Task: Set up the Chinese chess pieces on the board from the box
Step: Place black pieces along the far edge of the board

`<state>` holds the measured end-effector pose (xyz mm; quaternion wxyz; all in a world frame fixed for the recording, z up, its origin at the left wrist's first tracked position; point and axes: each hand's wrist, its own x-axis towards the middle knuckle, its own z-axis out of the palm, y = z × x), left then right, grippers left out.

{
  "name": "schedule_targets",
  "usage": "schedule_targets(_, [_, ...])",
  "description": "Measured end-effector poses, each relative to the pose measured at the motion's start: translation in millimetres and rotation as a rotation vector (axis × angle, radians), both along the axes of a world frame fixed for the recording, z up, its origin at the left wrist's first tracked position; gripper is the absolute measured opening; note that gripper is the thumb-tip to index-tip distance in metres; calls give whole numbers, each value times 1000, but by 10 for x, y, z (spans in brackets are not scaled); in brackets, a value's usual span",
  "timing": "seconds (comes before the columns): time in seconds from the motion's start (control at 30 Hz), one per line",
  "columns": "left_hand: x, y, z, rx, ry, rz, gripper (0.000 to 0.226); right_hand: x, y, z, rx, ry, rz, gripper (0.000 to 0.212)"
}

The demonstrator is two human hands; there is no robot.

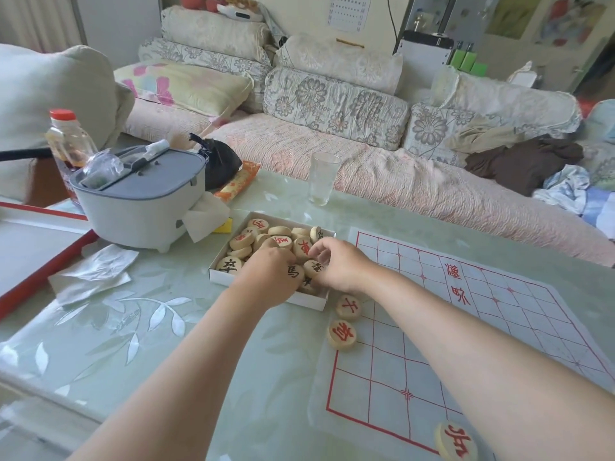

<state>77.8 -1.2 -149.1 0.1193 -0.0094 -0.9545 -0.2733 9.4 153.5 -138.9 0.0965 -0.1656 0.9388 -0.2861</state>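
A white cardboard box (229, 276) on the glass table holds several round wooden chess pieces with red and black characters. Both hands reach into its near right part. My left hand (271, 277) is curled over a piece marked with a black character (295, 272). My right hand (342, 264) pinches another black-marked piece (314, 267) between thumb and fingers. The paper board (466, 327) with red lines lies to the right of the box. Three red-marked pieces sit along its left edge: one (348, 307), a second (342, 334) below it, a third (456, 440) at the near corner.
A grey-lidded white container (139, 201) stands left of the box, with tissue (206, 219) and a crumpled wrapper (93, 274) near it. An empty glass (323, 178) stands behind the box. A bottle (70, 138) and a black bag (218, 161) sit farther back. A sofa lies beyond the table.
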Motion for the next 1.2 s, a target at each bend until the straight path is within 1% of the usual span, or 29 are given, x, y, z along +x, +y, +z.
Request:
schedule_targets(0.07, [-31, 0, -26, -2, -11, 4, 26, -3, 18, -19, 3, -17, 5, 45])
schedule_targets(0.17, [-69, 8, -50, -33, -59, -2, 27, 4, 38, -88, 24, 1, 1, 30])
schedule_targets(0.4, [-99, 4, -30, -39, -142, 29, 40, 11, 92, -109, -48, 122, -34, 17])
schedule_targets(0.53, [-93, 59, 61, -27, -77, 11, 24, 106, 228, 12, -170, 198, -44, 11])
schedule_targets(0.6, [-82, 143, 120, -13, -31, -11, 24, 189, 378, 98, -175, 217, -41, 13])
schedule_targets(0.7, [5, 406, 233, -9, -5, -84, 25, 385, 776, 187, -135, 225, -46, 16])
schedule_targets(0.77, [67, 641, 262, -15, 10, -149, 27, 566, 1112, 209, -117, 201, -66, 14])
schedule_targets(1.0, [336, 1560, 232, 12, -31, -361, 29, 1145, 2263, 160, 43, 159, -225, 24])
schedule_targets(1.2, [549, 2228, 180, 26, -79, -542, 34, 1488, 2928, 92, 275, 188, -286, 29])
